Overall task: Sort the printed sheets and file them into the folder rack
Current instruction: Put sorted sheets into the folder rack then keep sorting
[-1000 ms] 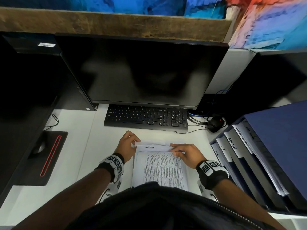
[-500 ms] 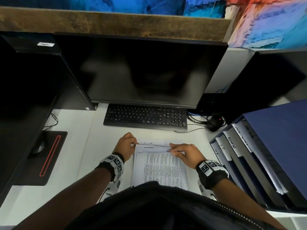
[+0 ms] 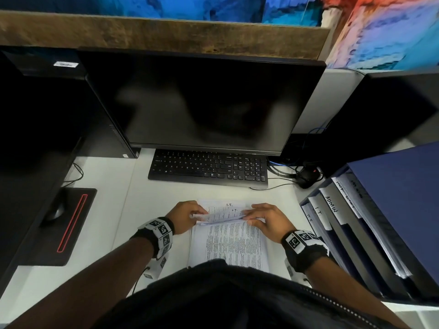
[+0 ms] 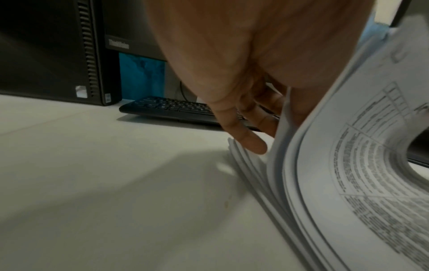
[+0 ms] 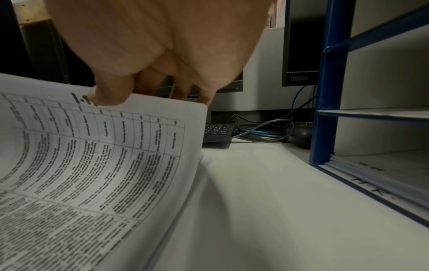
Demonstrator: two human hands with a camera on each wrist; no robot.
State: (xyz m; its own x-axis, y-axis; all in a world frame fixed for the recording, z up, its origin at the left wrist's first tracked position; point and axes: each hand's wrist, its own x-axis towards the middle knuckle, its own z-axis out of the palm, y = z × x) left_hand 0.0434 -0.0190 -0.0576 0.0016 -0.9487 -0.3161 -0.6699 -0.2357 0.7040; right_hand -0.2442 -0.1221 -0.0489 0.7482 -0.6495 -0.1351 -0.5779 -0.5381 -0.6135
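A stack of printed sheets (image 3: 229, 243) lies on the white desk (image 3: 99, 233) in front of me, covered in dense tables. Its far ends are lifted and curled back toward me. My left hand (image 3: 187, 216) pinches the left far corner of the lifted sheets (image 4: 348, 165). My right hand (image 3: 266, 218) holds the right far corner, thumb on top of the sheets (image 5: 111, 150). A sheet headed "I.T." (image 3: 229, 204) shows beneath the raised ones. The blue folder rack (image 3: 370, 233) stands at the right, with labelled tabs such as ADMIN and I.T.
A black keyboard (image 3: 209, 168) and a dark monitor (image 3: 202, 103) lie just beyond the sheets. A mouse (image 3: 306, 178) and cables sit by the rack. A black mouse pad (image 3: 59, 224) and a computer tower (image 4: 53, 51) are at the left.
The far ends of the top sheets have been lifted higher and curled back, uncovering a sheet headed "I.T." underneath. Both hands stay at the far corners.
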